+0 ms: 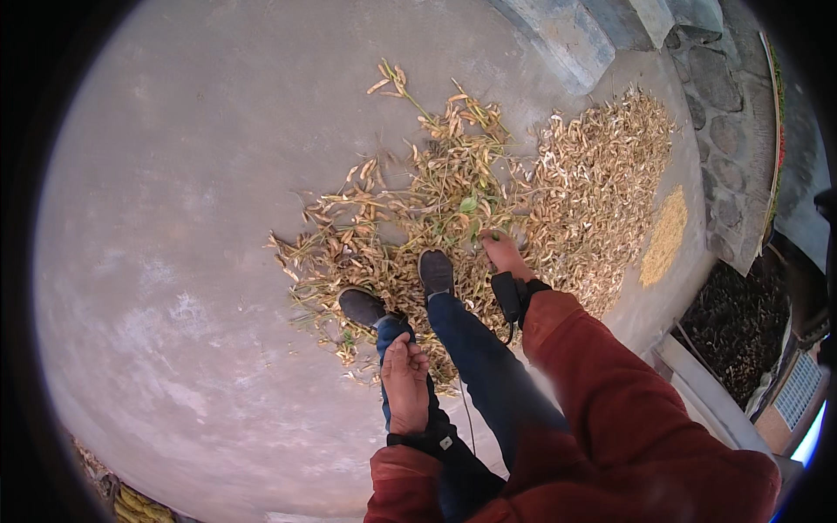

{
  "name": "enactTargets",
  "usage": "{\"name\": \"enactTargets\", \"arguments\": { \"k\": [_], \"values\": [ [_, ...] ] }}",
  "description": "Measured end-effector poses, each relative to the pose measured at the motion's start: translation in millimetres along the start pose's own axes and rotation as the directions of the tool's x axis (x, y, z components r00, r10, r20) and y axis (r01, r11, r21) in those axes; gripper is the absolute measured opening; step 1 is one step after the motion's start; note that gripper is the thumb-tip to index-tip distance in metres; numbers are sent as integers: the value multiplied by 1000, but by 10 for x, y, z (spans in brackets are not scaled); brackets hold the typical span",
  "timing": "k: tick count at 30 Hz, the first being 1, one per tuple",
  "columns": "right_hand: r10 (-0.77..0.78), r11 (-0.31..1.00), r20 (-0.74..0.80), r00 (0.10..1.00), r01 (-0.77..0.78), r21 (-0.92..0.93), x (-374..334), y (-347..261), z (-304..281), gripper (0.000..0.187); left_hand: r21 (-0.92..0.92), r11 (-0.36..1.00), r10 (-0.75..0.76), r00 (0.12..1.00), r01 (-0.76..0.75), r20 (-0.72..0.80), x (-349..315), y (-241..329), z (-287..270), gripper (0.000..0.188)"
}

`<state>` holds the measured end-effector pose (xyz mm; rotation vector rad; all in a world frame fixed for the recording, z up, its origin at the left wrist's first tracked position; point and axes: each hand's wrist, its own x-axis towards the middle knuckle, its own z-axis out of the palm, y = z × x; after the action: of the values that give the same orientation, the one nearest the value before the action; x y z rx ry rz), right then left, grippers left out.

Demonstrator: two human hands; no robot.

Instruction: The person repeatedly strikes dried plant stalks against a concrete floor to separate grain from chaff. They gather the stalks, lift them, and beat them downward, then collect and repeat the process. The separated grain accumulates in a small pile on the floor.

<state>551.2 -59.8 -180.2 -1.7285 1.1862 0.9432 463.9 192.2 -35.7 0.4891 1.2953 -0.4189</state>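
Observation:
A loose heap of dry bean stalks with pods lies on the floor around my shoes. My right hand reaches down into the heap's right side, its fingers curled in among the stalks near a green leaf. What those fingers grip is hidden. Held above my left leg, my left hand has its fingers curled and the thumb pressed to them. Anything in that pinch is too small to make out. A thick spread of loose dry pods adjoins the heap on the right.
Beyond the pods lies a small patch of yellow beans. Concrete steps and a stone wall border the far right of the grey concrete floor. A dark heap sits at the right. A cable hangs beside my legs.

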Motion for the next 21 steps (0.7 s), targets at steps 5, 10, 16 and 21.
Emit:
{"name": "enactTargets", "arguments": {
  "k": [5, 10, 16, 21],
  "values": [
    [50, 955, 18, 999, -53, 293, 524, 141, 334, 44, -118, 980, -160, 987, 162, 24, 312, -232, 44, 20],
    [160, 927, -27, 987, -141, 347, 974, 245, 628, 29, -151, 967, -195, 978, 204, 73, 431, -354, -64, 20],
    [167, 956, 40, 985, -172, 239, 1102, 207, 788, 34, -138, 972, -177, 980, 189, 95, 430, -358, -74, 21],
    [108, 967, 5, 994, -107, 233, 816, 236, 746, 22, -67, 981, -175, 982, 180, 66, 462, -366, -64, 22]
  ]
}}
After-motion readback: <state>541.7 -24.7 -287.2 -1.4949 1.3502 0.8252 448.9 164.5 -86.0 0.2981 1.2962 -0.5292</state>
